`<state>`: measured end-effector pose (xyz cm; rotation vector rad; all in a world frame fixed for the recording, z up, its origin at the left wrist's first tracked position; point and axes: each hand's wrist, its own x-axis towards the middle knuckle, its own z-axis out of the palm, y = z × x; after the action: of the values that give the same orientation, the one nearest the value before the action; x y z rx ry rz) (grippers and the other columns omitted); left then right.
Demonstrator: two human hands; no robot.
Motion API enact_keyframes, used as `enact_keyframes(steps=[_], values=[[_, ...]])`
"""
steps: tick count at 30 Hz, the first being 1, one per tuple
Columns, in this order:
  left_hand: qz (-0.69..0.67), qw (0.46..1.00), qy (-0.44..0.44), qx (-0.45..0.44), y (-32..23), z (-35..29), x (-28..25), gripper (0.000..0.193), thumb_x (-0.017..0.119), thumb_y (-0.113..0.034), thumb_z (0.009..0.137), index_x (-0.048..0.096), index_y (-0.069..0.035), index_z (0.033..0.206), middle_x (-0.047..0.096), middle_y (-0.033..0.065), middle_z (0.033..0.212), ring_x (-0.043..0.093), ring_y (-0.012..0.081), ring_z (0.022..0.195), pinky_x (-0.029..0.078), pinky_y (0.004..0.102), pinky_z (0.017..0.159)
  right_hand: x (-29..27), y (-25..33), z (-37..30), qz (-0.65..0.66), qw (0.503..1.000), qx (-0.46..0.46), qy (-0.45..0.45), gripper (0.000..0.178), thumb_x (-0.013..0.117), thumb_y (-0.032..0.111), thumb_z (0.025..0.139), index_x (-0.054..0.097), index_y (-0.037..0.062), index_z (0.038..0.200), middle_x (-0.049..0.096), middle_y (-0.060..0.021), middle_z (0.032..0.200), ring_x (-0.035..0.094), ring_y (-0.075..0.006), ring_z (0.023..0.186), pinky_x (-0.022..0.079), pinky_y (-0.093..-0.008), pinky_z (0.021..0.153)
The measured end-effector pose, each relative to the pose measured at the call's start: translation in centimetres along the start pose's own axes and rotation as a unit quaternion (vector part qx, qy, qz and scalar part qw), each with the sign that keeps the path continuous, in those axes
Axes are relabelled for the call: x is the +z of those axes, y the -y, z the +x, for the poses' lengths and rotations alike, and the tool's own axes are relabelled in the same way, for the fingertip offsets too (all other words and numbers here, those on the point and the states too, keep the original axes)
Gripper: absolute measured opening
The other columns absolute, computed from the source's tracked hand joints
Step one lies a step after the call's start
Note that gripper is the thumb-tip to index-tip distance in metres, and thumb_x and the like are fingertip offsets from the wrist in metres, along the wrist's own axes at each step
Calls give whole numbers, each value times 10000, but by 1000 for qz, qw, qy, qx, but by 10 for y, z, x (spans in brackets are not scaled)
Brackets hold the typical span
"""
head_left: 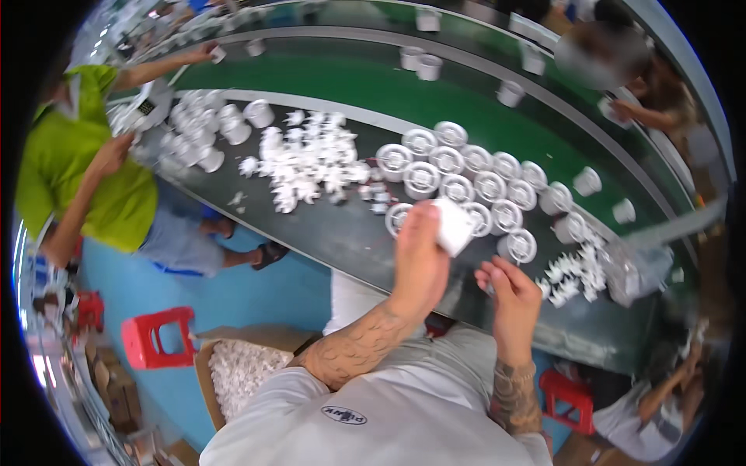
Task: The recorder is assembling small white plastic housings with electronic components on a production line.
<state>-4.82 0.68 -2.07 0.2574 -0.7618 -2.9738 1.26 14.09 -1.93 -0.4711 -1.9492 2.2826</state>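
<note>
My left hand [420, 252] is closed around a white plastic cup-shaped part [454, 227], held up over the dark worktable. Just right of it, my right hand [511, 289] has its thumb and fingers pinched together; whatever they hold, if anything, is too small to make out. Beyond both hands stand several round white cup-shaped housings [447, 161] in close rows, their ringed faces upward. Left of these lies a heap of small white plastic pieces [307, 155], with a few small dark-and-silver parts [378, 194] beside it. Nearest my right hand is a smaller pile of white pieces [576, 273].
A green conveyor belt [342, 81] carrying white cups runs behind the worktable [295, 233]. A clear plastic bag [633, 268] lies at the right. A co-worker in a green shirt [101, 167] works at the left. Red stools [159, 338] and a carton of white pieces [203, 380] stand below.
</note>
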Motion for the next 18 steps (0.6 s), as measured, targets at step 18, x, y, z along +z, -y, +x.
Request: enact_keyframes(steps=[18], values=[[352, 909, -61, 217, -105, 17, -86, 500, 623, -38, 874, 364, -35, 1302, 573, 138, 1184, 576, 160, 978, 483, 278, 845, 143, 32, 52, -347, 783, -388, 340, 686, 717, 156, 755, 440, -7, 1361, 438, -260, 1361, 431, -426, 1263, 391, -451, 1035]])
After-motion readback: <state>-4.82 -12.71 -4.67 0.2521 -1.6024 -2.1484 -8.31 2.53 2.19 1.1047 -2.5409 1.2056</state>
